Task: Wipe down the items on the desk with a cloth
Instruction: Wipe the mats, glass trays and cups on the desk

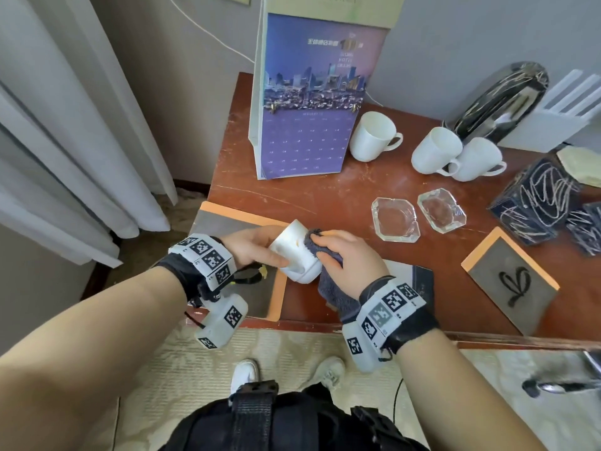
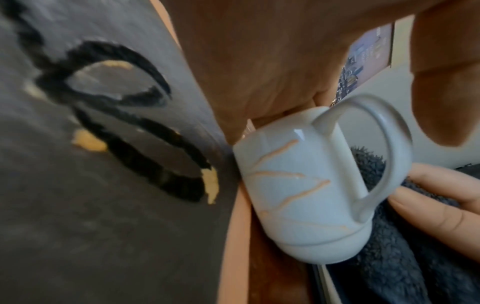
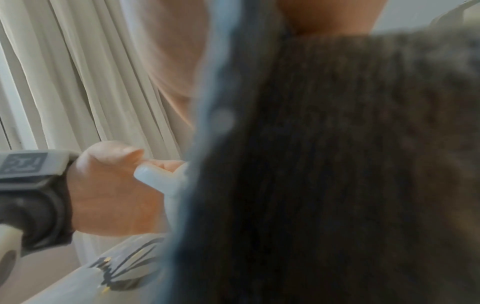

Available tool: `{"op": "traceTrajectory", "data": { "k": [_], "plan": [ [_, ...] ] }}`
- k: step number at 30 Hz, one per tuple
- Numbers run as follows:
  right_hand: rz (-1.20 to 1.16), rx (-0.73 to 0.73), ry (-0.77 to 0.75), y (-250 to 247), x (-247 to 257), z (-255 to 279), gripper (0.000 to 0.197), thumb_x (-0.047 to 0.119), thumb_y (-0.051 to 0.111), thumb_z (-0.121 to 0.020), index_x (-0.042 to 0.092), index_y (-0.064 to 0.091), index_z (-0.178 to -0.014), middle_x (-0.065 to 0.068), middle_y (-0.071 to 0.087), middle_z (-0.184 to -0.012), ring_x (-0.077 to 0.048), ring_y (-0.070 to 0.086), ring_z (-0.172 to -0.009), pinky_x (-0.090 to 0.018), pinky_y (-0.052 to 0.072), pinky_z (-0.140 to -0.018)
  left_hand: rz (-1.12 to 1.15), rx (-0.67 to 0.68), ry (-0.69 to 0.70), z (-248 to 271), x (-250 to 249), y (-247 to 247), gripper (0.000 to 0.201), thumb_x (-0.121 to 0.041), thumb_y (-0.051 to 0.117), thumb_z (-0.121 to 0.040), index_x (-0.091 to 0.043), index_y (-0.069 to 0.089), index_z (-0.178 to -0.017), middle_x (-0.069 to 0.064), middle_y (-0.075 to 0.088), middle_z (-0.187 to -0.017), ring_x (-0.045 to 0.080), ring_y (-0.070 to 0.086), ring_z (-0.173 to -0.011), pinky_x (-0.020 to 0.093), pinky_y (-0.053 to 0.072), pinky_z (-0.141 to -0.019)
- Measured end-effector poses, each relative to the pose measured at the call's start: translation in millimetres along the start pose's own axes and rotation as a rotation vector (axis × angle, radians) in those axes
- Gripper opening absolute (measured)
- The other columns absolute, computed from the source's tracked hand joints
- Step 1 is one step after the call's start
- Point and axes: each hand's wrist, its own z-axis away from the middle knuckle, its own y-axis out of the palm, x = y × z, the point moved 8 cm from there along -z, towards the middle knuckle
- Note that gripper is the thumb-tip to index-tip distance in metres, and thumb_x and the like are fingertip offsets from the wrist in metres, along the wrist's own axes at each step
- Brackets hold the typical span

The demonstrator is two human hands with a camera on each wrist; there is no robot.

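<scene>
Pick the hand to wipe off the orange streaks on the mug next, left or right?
Right. The right hand already grips the cloth against the mug, while the left hand holds the mug. The streaks face the left wrist camera, so the left probably should turn the mug toward the cloth.

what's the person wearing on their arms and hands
Both forearms are bare, with no sleeves. Each wrist carries a black strap with a white band of square black-and-white coded markers, and a white boxy camera unit hanging beneath it, also marked. The left hand rig has a thin dark cable looping off near the wrist; a dark cord also hangs by the right hand unit. The fingers are uncovered, no gloves.
</scene>
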Motion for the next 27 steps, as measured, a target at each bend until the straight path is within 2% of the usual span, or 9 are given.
{"op": "traceTrajectory", "data": {
  "k": [3,6,8,11,14,18,22,24,27],
  "plan": [
    [0.023,0.004,0.035,1,0,-1,0.038,0.021,0.043,-0.097,0.027,0.049,-0.135,0.005,0.043,-0.141,-0.021,0.041,-0.125,-0.027,0.034,-0.098,-0.125,0.073,0.076,3,-5,12,0.041,-0.032,0.078,-0.072,-0.026,0.063,-0.11,-0.008,0.067,-0.104,0.011,0.059,-0.1,0.025,0.046,-0.087],
    [0.112,0.025,0.037,-2,7,-1,0.039,0.022,0.042,-0.097,0.028,0.048,-0.135,0.008,0.041,-0.143,-0.02,0.037,-0.128,-0.026,0.032,-0.1,-0.398,-0.192,0.008,-1,4,-8,0.031,-0.03,0.076,-0.074,-0.014,0.062,-0.096,0.001,0.066,-0.082,0.009,0.063,-0.083,0.027,0.044,-0.077],
    [0.156,-0.016,0.001,-9,20,-1,0.04,0.022,0.041,-0.097,0.031,0.046,-0.136,0.012,0.038,-0.144,-0.018,0.034,-0.127,-0.023,0.029,-0.099,-0.436,-0.301,-0.081,1,15,-20,0.023,-0.033,0.071,-0.073,-0.019,0.059,-0.087,-0.002,0.059,-0.075,0.001,0.056,-0.069,0.025,0.04,-0.072],
    [0.175,-0.04,-0.117,-6,49,-4,0.042,0.023,0.041,-0.098,0.032,0.042,-0.139,0.012,0.034,-0.146,-0.02,0.033,-0.121,-0.026,0.032,-0.097,-0.442,-0.277,-0.13,3,20,-16,0.01,-0.018,0.065,-0.084,-0.015,0.057,-0.089,-0.003,0.057,-0.078,0.01,0.051,-0.077,0.008,0.039,-0.067],
    [0.332,0.047,-0.184,15,58,-7,0.047,0.017,0.045,-0.096,0.03,0.04,-0.14,0.008,0.031,-0.149,-0.028,0.036,-0.115,-0.037,0.042,-0.091,-0.428,-0.296,-0.12,4,20,-19,0.017,-0.004,0.057,-0.09,-0.007,0.058,-0.106,0.002,0.059,-0.09,0.011,0.052,-0.088,0.008,0.04,-0.07],
    [0.287,-0.018,-0.206,14,36,13,0.052,-0.005,0.06,-0.08,0.023,0.06,-0.124,-0.003,0.054,-0.133,-0.035,0.05,-0.095,-0.045,0.053,-0.071,-0.332,-0.321,-0.053,5,17,-18,0.011,-0.014,0.067,-0.082,-0.019,0.058,-0.086,-0.004,0.058,-0.079,-0.013,0.053,-0.064,0.006,0.041,-0.067],
    [0.324,0.076,-0.076,3,6,23,0.043,0.013,0.04,-0.097,0.034,0.05,-0.133,0.013,0.039,-0.144,-0.021,0.037,-0.113,-0.028,0.039,-0.091,-0.306,-0.375,-0.046,5,15,-19,0.012,-0.029,0.066,-0.07,-0.028,0.057,-0.076,-0.015,0.059,-0.071,-0.016,0.052,-0.059,0.005,0.041,-0.066],
    [0.322,0.018,-0.055,-12,11,17,0.041,0.016,0.038,-0.098,0.036,0.051,-0.131,0.016,0.04,-0.143,-0.018,0.036,-0.114,-0.029,0.038,-0.093,-0.293,-0.375,-0.043,6,13,-17,0.019,-0.038,0.069,-0.064,-0.026,0.057,-0.073,-0.019,0.06,-0.061,-0.013,0.052,-0.057,0.006,0.04,-0.064],
    [0.212,-0.068,-0.081,-17,35,-1,0.048,0.011,0.045,-0.094,0.035,0.046,-0.135,0.015,0.036,-0.144,-0.019,0.033,-0.119,-0.027,0.034,-0.096,-0.322,-0.398,-0.062,5,13,-19,0.045,-0.048,0.063,-0.058,-0.008,0.056,-0.078,-0.001,0.055,-0.071,0.005,0.047,-0.068,0.006,0.036,-0.06]
  ]
}}
